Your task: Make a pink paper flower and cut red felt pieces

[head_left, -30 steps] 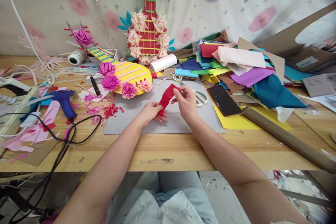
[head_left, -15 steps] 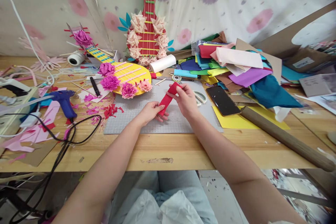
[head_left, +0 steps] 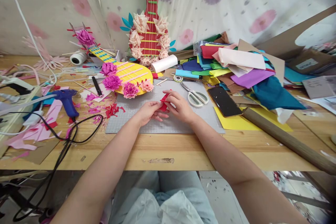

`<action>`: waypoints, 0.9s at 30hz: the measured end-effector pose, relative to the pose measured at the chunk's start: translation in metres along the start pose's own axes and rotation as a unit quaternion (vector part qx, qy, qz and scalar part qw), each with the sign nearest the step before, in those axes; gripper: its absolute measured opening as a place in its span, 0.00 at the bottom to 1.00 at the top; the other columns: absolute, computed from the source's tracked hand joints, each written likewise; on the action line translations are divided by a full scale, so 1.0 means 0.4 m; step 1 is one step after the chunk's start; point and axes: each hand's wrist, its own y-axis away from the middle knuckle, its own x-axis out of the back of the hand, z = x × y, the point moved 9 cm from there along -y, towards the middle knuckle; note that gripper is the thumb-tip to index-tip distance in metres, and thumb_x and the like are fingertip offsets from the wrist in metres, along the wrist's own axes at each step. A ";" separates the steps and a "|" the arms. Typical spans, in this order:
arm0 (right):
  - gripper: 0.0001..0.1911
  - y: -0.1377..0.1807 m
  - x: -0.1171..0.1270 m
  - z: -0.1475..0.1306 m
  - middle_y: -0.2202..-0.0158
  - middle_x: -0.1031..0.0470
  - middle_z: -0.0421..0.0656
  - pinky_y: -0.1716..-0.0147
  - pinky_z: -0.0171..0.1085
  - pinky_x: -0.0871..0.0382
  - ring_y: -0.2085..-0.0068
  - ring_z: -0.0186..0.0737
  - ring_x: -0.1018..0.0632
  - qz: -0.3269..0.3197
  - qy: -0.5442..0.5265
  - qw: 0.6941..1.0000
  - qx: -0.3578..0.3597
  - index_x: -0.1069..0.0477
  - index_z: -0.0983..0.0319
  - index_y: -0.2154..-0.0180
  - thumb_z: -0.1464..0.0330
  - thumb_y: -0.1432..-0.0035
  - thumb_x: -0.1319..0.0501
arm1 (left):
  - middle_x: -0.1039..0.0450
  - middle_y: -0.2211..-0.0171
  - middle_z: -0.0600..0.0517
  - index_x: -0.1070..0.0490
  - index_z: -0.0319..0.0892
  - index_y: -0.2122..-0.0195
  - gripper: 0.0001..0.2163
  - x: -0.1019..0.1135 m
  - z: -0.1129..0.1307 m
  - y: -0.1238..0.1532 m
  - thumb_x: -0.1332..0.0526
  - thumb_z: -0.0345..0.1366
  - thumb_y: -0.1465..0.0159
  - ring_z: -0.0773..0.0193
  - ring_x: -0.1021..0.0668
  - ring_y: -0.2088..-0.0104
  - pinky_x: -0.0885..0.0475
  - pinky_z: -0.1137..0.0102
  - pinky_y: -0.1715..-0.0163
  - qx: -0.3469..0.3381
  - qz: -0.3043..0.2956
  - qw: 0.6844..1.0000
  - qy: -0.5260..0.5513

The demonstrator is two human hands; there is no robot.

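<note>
A piece of red crepe paper [head_left: 164,102], folded small, is pinched between both hands above the grey cutting mat [head_left: 131,122]. My left hand [head_left: 150,112] grips its left edge with thumb and fingers, the lower fingers stretched out beneath. From the right, my right hand [head_left: 180,106] closes on it and hides part of the paper. Scissors with pale handles [head_left: 195,98] lie on the mat just beyond my right hand. Red paper scraps [head_left: 112,110] are scattered at the mat's left side.
A yellow paper guitar [head_left: 133,75] with pink flowers lies behind the mat; a red one [head_left: 150,42] stands at the wall. A blue glue gun [head_left: 67,101] and its cables are at left. Right are a phone [head_left: 225,101], a brown tube [head_left: 283,138] and piled coloured paper [head_left: 244,77].
The red strip, stretched out lengthwise before, is now folded to a small piece. My right hand has come lower and closer to my left, uncovering the scissors.
</note>
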 end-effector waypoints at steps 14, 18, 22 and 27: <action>0.10 -0.001 -0.022 -0.022 0.68 0.32 0.47 0.50 0.50 0.34 0.44 0.47 0.33 -0.017 0.061 0.996 0.067 0.35 0.61 0.69 0.72 0.38 0.53 | 0.25 0.75 0.47 0.30 0.35 0.71 0.07 0.011 0.011 0.002 0.43 0.33 0.40 0.66 0.22 0.78 0.29 0.77 0.84 -0.021 0.057 0.998 0.003; 0.11 -0.001 -0.021 -0.022 0.68 0.32 0.46 0.50 0.50 0.34 0.45 0.47 0.32 -0.018 0.070 0.995 0.064 0.35 0.60 0.70 0.71 0.38 0.53 | 0.26 0.75 0.49 0.32 0.36 0.72 0.06 0.010 0.016 0.001 0.43 0.33 0.41 0.66 0.22 0.78 0.29 0.76 0.84 -0.036 0.062 0.997 0.008; 0.12 -0.003 -0.025 -0.022 0.69 0.32 0.46 0.49 0.53 0.34 0.45 0.47 0.32 -0.021 0.083 0.994 0.064 0.35 0.60 0.71 0.72 0.38 0.53 | 0.27 0.77 0.50 0.33 0.36 0.74 0.07 0.010 0.022 0.001 0.42 0.34 0.42 0.65 0.22 0.79 0.28 0.75 0.84 -0.052 0.064 0.996 0.021; 0.12 -0.007 -0.030 -0.022 0.70 0.33 0.46 0.47 0.52 0.35 0.45 0.47 0.32 -0.028 0.093 0.992 0.076 0.34 0.61 0.72 0.73 0.39 0.52 | 0.27 0.78 0.50 0.33 0.37 0.73 0.08 0.019 0.026 0.004 0.45 0.35 0.40 0.63 0.22 0.79 0.28 0.71 0.85 -0.056 0.085 0.994 0.032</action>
